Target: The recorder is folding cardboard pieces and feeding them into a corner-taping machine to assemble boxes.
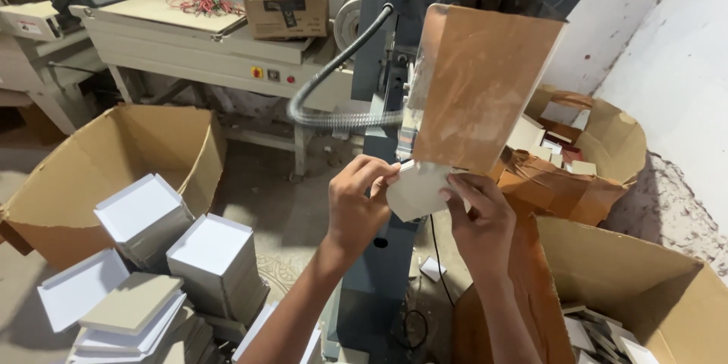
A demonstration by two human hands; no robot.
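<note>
While my left hand [362,201] and right hand [476,216] pinch the white card blank [415,191] under the machine's brown chute [474,87] (forming step, I judge), next needs steady alignment.

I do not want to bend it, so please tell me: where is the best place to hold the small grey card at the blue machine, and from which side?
Take the grey card by its two side edges, left hand from the left, right hand from the right. It is thin and flat, and its top goes under the brown guard, so probably only the sides are free.

Brown cardboard sheet [481,83] hides the machine's working head.
</note>
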